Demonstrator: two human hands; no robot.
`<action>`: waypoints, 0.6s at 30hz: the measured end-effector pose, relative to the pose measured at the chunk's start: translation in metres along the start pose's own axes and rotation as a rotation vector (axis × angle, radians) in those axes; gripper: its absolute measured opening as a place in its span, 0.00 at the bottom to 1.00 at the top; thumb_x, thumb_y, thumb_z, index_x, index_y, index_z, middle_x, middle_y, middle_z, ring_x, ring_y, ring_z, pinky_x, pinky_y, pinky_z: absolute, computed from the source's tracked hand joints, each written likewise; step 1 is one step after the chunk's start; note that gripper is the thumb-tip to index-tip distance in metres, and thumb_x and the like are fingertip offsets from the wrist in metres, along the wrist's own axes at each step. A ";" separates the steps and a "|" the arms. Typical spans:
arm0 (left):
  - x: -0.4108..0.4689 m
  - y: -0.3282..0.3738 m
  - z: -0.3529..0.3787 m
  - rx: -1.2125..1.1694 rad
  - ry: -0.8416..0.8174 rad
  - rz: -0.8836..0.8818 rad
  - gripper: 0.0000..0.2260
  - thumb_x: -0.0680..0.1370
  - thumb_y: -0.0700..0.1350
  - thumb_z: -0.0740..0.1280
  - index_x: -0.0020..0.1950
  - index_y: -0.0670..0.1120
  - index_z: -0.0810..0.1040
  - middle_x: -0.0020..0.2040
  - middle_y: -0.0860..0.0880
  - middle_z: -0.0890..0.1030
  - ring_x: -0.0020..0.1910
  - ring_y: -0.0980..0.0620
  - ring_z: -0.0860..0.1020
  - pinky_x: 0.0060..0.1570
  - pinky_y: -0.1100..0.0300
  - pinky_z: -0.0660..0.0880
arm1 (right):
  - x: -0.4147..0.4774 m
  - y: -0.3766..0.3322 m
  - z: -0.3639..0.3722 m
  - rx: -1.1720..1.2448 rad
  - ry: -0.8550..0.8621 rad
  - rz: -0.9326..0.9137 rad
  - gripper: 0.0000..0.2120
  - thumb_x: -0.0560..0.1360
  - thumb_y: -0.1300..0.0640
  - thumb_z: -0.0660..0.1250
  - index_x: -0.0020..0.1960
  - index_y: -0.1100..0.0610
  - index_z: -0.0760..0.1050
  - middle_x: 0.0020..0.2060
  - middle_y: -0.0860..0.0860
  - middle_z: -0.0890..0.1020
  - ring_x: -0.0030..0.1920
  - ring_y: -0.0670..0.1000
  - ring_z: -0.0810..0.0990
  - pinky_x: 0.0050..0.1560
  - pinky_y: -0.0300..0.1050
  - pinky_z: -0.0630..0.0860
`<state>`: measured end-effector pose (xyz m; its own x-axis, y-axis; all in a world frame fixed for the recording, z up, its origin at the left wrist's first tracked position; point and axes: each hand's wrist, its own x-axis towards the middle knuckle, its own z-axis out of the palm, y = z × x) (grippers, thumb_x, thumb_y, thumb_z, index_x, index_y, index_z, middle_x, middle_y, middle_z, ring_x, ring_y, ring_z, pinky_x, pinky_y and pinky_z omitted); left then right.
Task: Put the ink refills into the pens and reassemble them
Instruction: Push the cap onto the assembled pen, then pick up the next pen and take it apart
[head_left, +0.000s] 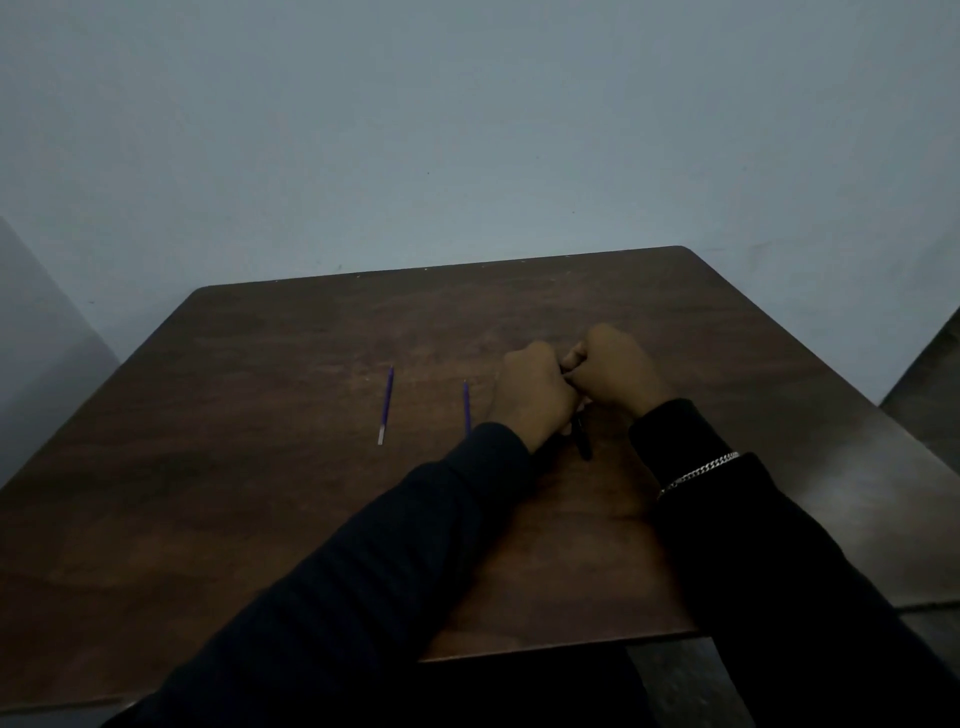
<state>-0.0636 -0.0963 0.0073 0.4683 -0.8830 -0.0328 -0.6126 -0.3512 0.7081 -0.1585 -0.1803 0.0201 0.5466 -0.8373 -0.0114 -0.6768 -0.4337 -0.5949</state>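
Observation:
My left hand (532, 397) and my right hand (615, 371) meet above the middle of the brown table (260, 493), both with fingers curled around a dark pen (582, 439). Only the pen's lower end shows below the hands; the rest is hidden by my fingers. Two purple ink refills lie on the table to the left: one refill (386, 404) lies free, the other refill (466, 406) lies just beside my left wrist, its lower end hidden by my sleeve.
A plain pale wall stands behind the table's far edge. The table's right edge drops to a dim floor (924, 395). A chain bracelet (698, 473) sits on my right wrist. The light is low.

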 end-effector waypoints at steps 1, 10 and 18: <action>-0.001 0.000 -0.001 -0.009 0.004 -0.001 0.13 0.78 0.43 0.76 0.40 0.46 0.74 0.32 0.48 0.81 0.20 0.59 0.80 0.17 0.68 0.70 | 0.000 0.000 0.001 -0.007 0.012 -0.002 0.05 0.75 0.65 0.70 0.44 0.67 0.84 0.39 0.58 0.87 0.30 0.46 0.81 0.27 0.36 0.74; -0.002 -0.012 -0.019 -0.004 0.117 -0.046 0.08 0.79 0.43 0.76 0.43 0.43 0.81 0.31 0.48 0.84 0.24 0.60 0.82 0.23 0.64 0.76 | -0.006 0.004 -0.001 0.109 0.030 -0.010 0.12 0.73 0.59 0.78 0.41 0.68 0.83 0.32 0.60 0.85 0.30 0.50 0.86 0.31 0.43 0.84; -0.006 -0.037 -0.042 -0.246 0.106 -0.184 0.05 0.83 0.42 0.70 0.49 0.42 0.81 0.38 0.45 0.87 0.35 0.51 0.88 0.45 0.47 0.87 | -0.025 -0.014 -0.004 0.241 0.126 -0.211 0.07 0.74 0.56 0.77 0.49 0.57 0.83 0.33 0.50 0.86 0.28 0.43 0.84 0.33 0.35 0.80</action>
<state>-0.0165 -0.0651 0.0108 0.6285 -0.7697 -0.1119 -0.3449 -0.4047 0.8469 -0.1646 -0.1550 0.0318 0.5865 -0.7787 0.2230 -0.4110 -0.5233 -0.7465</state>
